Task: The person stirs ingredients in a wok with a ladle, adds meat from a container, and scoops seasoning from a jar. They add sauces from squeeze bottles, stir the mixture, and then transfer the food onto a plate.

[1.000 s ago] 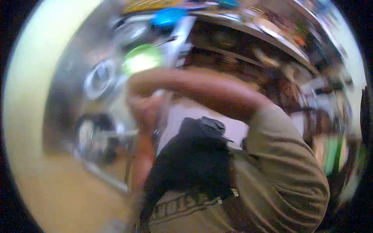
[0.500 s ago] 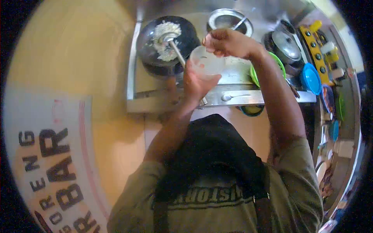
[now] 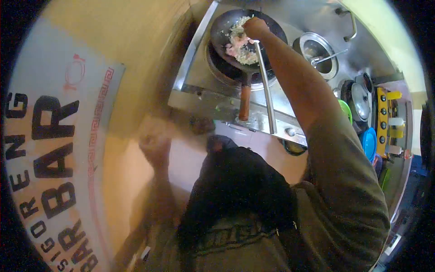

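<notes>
Over the wok (image 3: 219, 34) my right hand (image 3: 255, 29) is closed, its fingers bent down close to the white, rice-like food (image 3: 247, 57) with pink bits. Whatever those fingers hold is hidden. A metal ladle (image 3: 267, 93) rests with its head in the food near my right hand, its long handle reaching toward the counter's front edge. The wok's wooden handle (image 3: 244, 102) points toward me. Low on the left, near the wall, my left hand (image 3: 155, 146) is smeared by motion, with a pale, translucent blur around it; I cannot tell whether it holds anything.
Right of the wok sits a metal pot (image 3: 334, 68) with a ladle in it. Farther right are a lidded pot (image 3: 361, 102), a green bowl (image 3: 346, 111), a blue basin (image 3: 369, 144) and a yellow rack (image 3: 383, 119). A spoon (image 3: 292, 132) lies on the counter's front edge.
My left hand has moved down and left from the counter, where it held a translucent container. My right hand has moved from beside that container to over the wok. Pink bits now show in the food.
</notes>
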`<state>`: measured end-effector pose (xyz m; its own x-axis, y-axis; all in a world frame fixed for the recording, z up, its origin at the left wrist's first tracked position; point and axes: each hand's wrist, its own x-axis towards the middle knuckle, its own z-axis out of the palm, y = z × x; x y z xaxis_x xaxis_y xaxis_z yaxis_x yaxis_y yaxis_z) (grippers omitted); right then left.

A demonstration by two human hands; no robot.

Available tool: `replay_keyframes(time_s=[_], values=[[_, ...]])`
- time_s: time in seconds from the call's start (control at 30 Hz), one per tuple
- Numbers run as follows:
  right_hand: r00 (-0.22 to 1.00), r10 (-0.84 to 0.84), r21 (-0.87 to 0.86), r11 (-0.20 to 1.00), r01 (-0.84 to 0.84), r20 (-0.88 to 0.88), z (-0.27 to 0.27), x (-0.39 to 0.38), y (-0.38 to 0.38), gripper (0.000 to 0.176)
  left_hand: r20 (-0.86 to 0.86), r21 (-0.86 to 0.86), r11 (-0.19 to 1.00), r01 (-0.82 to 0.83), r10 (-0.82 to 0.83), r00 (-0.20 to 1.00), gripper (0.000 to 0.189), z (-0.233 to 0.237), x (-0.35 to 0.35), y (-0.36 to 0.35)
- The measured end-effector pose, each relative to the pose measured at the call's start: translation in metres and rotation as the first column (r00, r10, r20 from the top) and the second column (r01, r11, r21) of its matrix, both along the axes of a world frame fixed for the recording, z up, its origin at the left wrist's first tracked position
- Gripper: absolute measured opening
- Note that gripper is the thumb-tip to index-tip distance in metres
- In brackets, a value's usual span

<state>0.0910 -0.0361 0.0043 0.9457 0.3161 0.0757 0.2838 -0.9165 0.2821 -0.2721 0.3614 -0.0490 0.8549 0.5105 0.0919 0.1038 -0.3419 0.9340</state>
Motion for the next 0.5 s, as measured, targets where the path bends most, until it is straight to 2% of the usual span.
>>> replay_keyframes(time_s=[0.03,0.07,0.13,0.17,0.2,0.23,0.27,0.3,0.33,0.37,0.4,0.43,0.47,0.5], values=[[0.998,-0.017,0.039,0.999,0.019,-0.053,0.010,-0.004,0.009,0.027,-0.010,-0.004,1.000,-0.006,0.006,1.000,0.077,-0.004,-0.009,0.011],[0.998,-0.013,0.034,0.999,0.015,-0.059,0.014,-0.003,0.013,0.027,0.034,-0.144,0.989,-0.022,0.027,0.999,0.077,-0.008,-0.018,0.022],[0.989,-0.010,0.169,0.985,0.035,-0.145,0.019,-0.004,0.015,0.026,0.115,-0.410,0.911,-0.032,0.086,0.990,0.075,-0.013,-0.033,0.041],[1.000,0.010,0.040,0.999,-0.010,-0.010,0.020,-0.002,0.017,0.022,0.149,-0.532,0.846,-0.025,0.122,0.981,0.075,-0.014,-0.036,0.048],[1.000,0.006,0.033,0.999,-0.006,-0.013,0.023,0.000,0.016,0.022,0.179,-0.647,0.762,-0.007,0.160,0.971,0.074,-0.017,-0.039,0.052],[0.994,-0.041,0.400,0.913,0.078,-0.100,0.027,0.004,0.013,0.020,0.175,-0.654,0.756,-0.005,0.158,0.972,0.074,-0.015,-0.036,0.047],[0.980,-0.052,0.700,0.692,0.173,-0.192,0.034,0.009,0.009,0.018,0.206,-0.453,0.891,-0.019,0.125,0.970,0.074,-0.012,-0.033,0.038],[0.928,0.166,0.929,0.225,0.293,-0.333,0.042,0.009,-0.003,0.019,0.229,-0.225,0.974,-0.035,0.088,0.969,0.073,-0.010,-0.030,0.031],[0.929,0.165,0.928,0.236,0.289,-0.331,0.045,0.007,-0.011,0.019,0.232,-0.236,0.971,-0.036,0.093,0.968,0.073,-0.031,-0.028,0.039],[0.925,0.251,0.951,-0.050,0.306,-0.284,0.047,0.002,-0.020,0.025,0.257,-0.202,0.979,0.012,0.042,0.965,0.073,-0.066,-0.024,0.057],[0.923,0.320,0.886,-0.335,0.321,-0.213,0.055,-0.012,-0.023,0.031,0.280,-0.162,0.985,0.061,-0.014,0.960,0.073,-0.084,-0.021,0.065],[0.924,0.320,0.888,-0.334,0.317,-0.209,0.070,-0.028,-0.026,0.031,0.285,-0.162,0.985,0.062,-0.013,0.958,0.073,-0.065,-0.016,0.048],[0.960,0.271,0.997,-0.002,0.078,-0.074,0.091,-0.048,-0.027,0.030,0.292,-0.070,0.996,0.057,-0.034,0.956,0.073,-0.027,-0.010,0.020],[0.959,0.272,0.927,0.335,-0.167,0.074,0.109,-0.067,-0.026,0.029,0.296,0.024,0.999,0.049,-0.054,0.954,0.073,-0.005,-0.003,0.002]])
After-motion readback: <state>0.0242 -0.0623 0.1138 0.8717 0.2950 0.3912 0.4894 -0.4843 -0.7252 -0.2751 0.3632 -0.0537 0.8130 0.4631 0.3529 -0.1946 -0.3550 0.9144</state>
